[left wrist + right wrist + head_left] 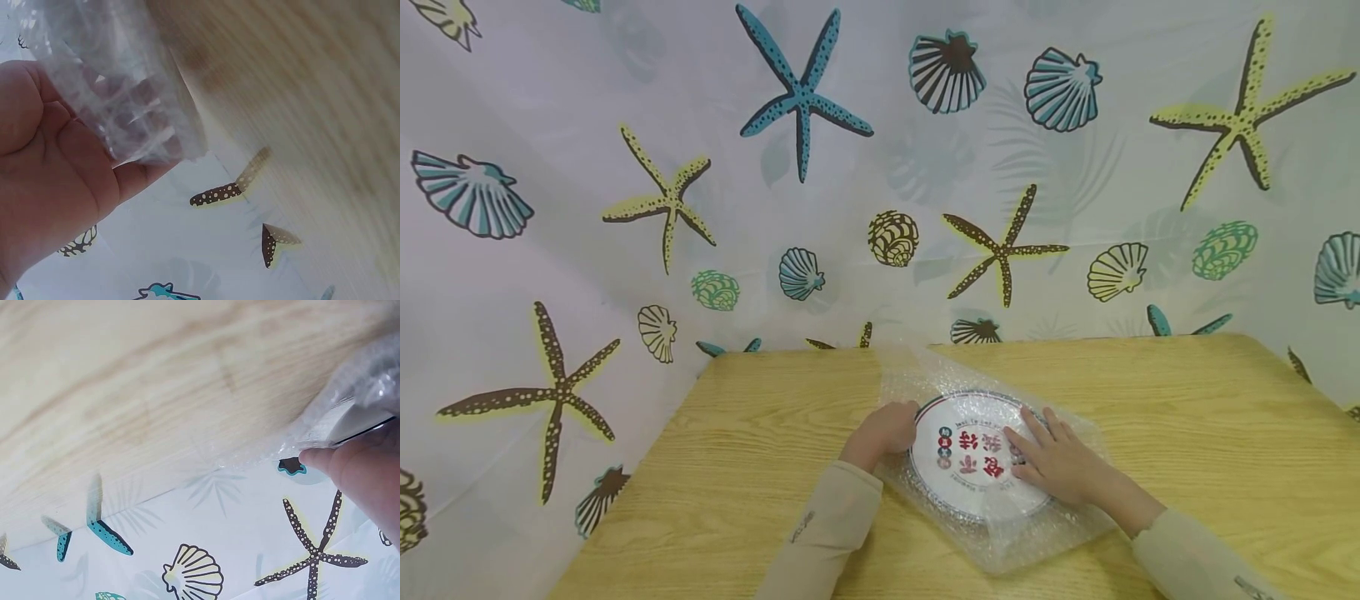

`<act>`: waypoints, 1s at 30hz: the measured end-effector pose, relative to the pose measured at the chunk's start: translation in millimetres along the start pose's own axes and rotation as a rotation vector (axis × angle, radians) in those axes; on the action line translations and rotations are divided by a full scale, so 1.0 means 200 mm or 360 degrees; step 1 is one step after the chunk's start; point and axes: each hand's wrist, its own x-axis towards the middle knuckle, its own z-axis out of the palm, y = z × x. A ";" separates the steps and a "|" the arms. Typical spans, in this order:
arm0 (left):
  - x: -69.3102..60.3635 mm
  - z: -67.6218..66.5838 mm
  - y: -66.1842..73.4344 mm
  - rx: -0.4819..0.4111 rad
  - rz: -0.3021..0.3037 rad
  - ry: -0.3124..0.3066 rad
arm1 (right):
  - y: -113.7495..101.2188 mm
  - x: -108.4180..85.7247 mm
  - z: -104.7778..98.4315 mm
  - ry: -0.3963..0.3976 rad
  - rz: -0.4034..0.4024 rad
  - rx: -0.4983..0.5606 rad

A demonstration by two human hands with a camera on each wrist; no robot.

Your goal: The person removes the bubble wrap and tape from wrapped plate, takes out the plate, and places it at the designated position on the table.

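Note:
A round white plate (pixel 925 471) with red lettering and a dark patterned rim lies on the table, over a sheet of bubble wrap (pixel 1000 546). Part of the wrap folds across the plate's lower right side. My left hand (pixel 891 429) grips at the plate's left edge; in the left wrist view its fingers curl behind the bubble wrap (pixel 125 81), their tips hidden. My right hand (pixel 1063 462) rests on the plate's right side with fingers spread. The right wrist view shows part of that hand (pixel 369 469) beside the wrap and the plate's edge.
The wood-grain table (pixel 752 467) extends to both sides of the plate and behind it. A white curtain (pixel 850 208) printed with starfish and shells hangs along the table's back and left edges.

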 end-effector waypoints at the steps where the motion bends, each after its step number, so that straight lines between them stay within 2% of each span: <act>1: 0.00 0.00 0.00 -0.0008 0.0002 -0.0002 | 0.00 0.00 0.00 -0.0001 0.0002 0.0002; 6: -0.02 0.00 0.01 -0.0060 0.0015 -0.0021 | 0.00 0.00 0.00 0.0001 0.0009 0.0013; 12: -0.04 0.00 0.01 -0.0190 0.0000 -0.0082 | -0.01 0.00 0.00 0.0005 0.0004 0.0015; 15: -0.04 0.01 0.02 -0.0227 0.0034 -0.0116 | -0.01 0.00 0.00 0.0009 0.0003 0.0008; 25: -0.04 0.03 0.01 -0.0239 0.0100 -0.0137 | 0.00 0.00 0.00 -0.0007 0.0008 0.0003; 30: -0.07 0.01 0.02 -0.0230 0.0102 -0.0162 | 0.00 0.00 -0.01 -0.0015 0.0017 0.0010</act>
